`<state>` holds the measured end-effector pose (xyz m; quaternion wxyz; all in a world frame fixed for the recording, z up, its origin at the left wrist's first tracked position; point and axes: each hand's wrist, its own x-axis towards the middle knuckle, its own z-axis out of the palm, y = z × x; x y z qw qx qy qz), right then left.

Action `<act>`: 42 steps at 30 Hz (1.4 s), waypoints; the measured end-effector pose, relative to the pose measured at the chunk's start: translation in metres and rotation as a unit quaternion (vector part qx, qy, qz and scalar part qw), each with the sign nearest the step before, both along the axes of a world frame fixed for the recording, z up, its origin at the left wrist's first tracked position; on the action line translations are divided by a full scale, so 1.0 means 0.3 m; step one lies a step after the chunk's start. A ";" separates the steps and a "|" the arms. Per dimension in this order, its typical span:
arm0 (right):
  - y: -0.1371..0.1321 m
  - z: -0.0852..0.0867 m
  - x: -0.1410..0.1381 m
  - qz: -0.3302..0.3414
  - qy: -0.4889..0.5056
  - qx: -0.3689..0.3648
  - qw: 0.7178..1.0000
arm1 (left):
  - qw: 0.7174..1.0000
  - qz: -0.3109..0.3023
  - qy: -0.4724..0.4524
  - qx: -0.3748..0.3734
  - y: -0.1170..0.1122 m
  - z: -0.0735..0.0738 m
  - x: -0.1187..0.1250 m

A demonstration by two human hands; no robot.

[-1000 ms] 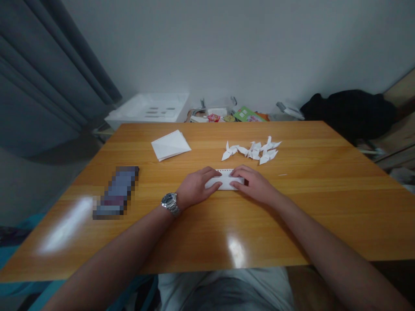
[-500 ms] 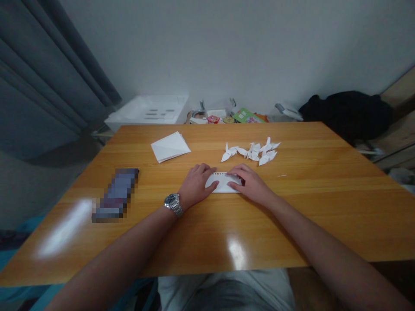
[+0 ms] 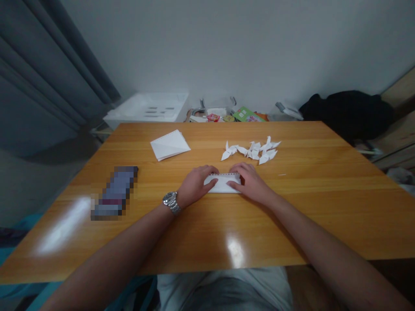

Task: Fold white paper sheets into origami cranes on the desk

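— Item one?
— Paper (image 3: 223, 184): white, folded into a flat oblong, with a row of small holes along its far edge. It lies on the table (image 3: 308, 207) at mid-width, between the two hands.

— The hands?
— Left hand (image 3: 194, 186): palm down, fingers laid over the paper's left end and not curled around it. Watch (image 3: 170, 202) on that wrist, metal band. Right hand (image 3: 251, 185): palm down, fingertips resting on the right end and the far edge. Neither hand pinches or lifts anything; both lie open, flat against the sheet.

— Other paper?
— Cranes (image 3: 251, 151): a small cluster of white folded birds (the exact count is too fine to tell), just beyond the hands and slightly right. Sheets (image 3: 170, 145): a thin white stack, set at an angle, far left of the cranes and well apart from the hands.

— Remainder?
— A pixelated block (image 3: 113, 193) on the table's left side. Bin (image 3: 149, 108): white, behind the far edge, left. Small packets (image 3: 233, 115) on the floor by the wall. Cloth (image 3: 346, 110): dark heap, far right. Curtain (image 3: 39, 77): grey, along the left.
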<state>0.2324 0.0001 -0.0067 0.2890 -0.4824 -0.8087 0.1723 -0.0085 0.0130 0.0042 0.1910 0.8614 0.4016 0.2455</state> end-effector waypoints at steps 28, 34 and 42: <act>-0.013 0.034 0.008 -0.048 0.142 -0.092 0.984 | 0.942 0.076 -0.270 -0.183 0.000 -0.014 0.005; -0.015 0.037 0.008 -0.051 0.134 -0.088 0.986 | 0.939 0.087 -0.272 -0.192 -0.006 -0.005 0.009; -0.012 0.029 0.009 -0.048 0.153 -0.079 0.984 | 0.933 0.081 -0.290 -0.195 -0.004 -0.015 0.012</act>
